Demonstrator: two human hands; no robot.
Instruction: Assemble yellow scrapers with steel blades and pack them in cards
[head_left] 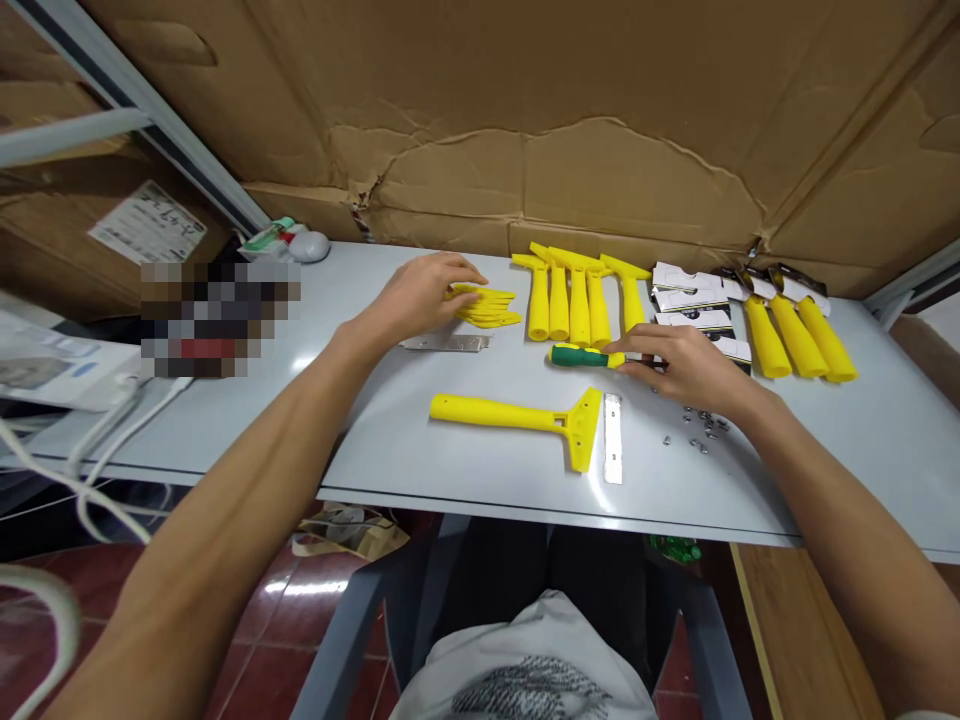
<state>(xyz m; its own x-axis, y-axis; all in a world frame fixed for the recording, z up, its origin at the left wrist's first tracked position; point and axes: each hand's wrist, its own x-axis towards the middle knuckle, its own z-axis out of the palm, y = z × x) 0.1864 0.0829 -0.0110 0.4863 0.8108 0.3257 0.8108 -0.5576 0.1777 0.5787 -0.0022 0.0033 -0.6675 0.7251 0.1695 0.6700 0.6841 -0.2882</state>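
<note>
My left hand [431, 290] has its fingers closed on a small stack of flat yellow plastic pieces [491, 307]. Just below it lie metal blades [446, 343]. At the right, my right hand [671, 360] pinches a screwdriver with a green and yellow handle [581, 357], the handle pointing left. Nearer the front edge, a yellow scraper handle [495, 413] lies flat with its wide head to the right. Beside that head, not touching it, is a single metal blade [613, 438]. Small metal screws or nuts [703, 437] are scattered below my right hand.
Several yellow handles [577, 295] stand in a row at the back. White cards [694, 300] and more yellow handles [802, 340] lie at the right. A white mouse [309, 246] and cables [124, 420] are at the left. Cardboard [585, 90] walls the back.
</note>
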